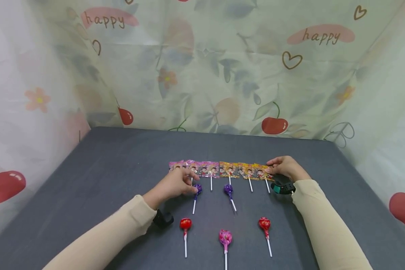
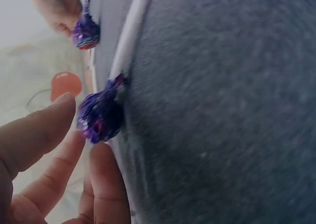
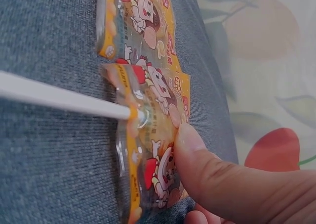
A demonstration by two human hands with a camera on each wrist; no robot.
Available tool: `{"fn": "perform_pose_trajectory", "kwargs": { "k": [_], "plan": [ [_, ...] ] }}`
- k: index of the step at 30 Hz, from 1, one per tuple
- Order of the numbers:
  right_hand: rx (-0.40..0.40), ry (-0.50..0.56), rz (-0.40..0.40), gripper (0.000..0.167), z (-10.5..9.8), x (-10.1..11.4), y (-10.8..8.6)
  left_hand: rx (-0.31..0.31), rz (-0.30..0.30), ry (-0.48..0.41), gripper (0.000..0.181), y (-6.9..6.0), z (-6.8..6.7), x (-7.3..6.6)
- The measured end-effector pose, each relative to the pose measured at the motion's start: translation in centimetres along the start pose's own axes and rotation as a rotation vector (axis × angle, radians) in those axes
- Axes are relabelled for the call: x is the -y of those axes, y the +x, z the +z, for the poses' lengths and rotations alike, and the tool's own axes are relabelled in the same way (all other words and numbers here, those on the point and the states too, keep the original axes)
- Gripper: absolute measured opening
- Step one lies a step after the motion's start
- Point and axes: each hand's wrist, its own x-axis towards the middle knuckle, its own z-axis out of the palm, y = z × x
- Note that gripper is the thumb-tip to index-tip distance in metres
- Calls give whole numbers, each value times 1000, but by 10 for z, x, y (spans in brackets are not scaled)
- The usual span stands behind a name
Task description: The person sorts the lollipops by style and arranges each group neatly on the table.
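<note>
My left hand [image 1: 176,182] is at a purple-wrapped round lollipop [image 1: 197,188] that lies on the dark table. In the left wrist view its thumb and fingers [image 2: 106,184] spread around the candy head, the thumb slightly apart from it. My right hand [image 1: 286,167] is at the right end of a row of flat lollipops. It pinches the edge of the last yellow-wrapped flat lollipop [image 3: 148,150], thumb on top of the wrapper; the fingertips beneath are partly hidden. A second purple round lollipop [image 1: 228,189] lies between the hands.
Pink-wrapped flat lollipops [image 1: 210,169] continue the row to the left of other yellow-wrapped ones [image 1: 228,169]. Nearer lie two red round lollipops [image 1: 185,224] and a pink round one [image 1: 225,237]. A printed curtain [image 1: 206,75] hangs behind the table [image 1: 121,161].
</note>
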Motion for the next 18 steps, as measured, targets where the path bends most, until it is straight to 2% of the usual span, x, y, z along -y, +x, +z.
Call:
{"fn": "perform_pose_trajectory", "kwargs": {
  "k": [10,18],
  "plan": [
    [25,28,-9,43,0,0,-2,-28,0,99,20,0,9,3],
    [16,26,-4,42,0,0,-3,-28,-18,102,14,-3,7,-1]
  ]
}}
